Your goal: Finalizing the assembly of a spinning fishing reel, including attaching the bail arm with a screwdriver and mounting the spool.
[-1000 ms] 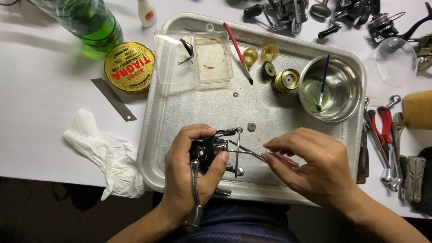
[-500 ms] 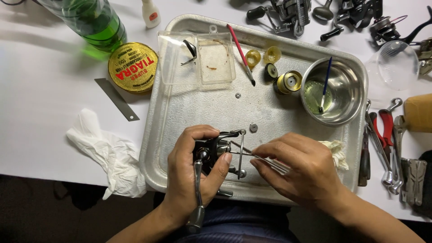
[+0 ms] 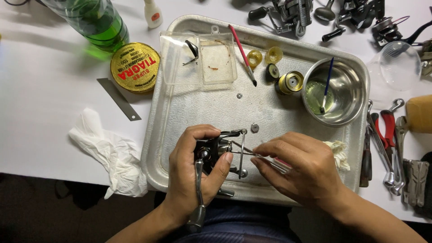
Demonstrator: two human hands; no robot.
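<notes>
1. A white tabletop carried the work; below its near edge lay dark floor and the person's blue-clad lap. Nothing more of the room could be seen.
2. A dimpled metal tray sat at the middle of the near edge. A steel bowl with a blue-handled brush stood in its far right corner, a clear plastic box in its far left corner, and a red-handled brush lay beside that box.
3. A round yellow tin with a printed lid lay just off the tray's far left corner, with a green bottle beyond it near the tabletop's far edge and a small white bottle with an orange label nearby.
4. A crumpled white glove lay at the near edge, left of the tray; pliers and wrenches lined the tray's right side.
5. The left hand was closed around a dark fishing reel over the tray's near edge, with its crank handle hanging towards the lap.
6. The right hand pinched thin tweezers, tips touching the reel's wire bail.
7. Compared with a second before, the right hand had slid slightly towards the reel, and a wad of tissue behind it had become visible; the left hand's grip was unchanged.
</notes>
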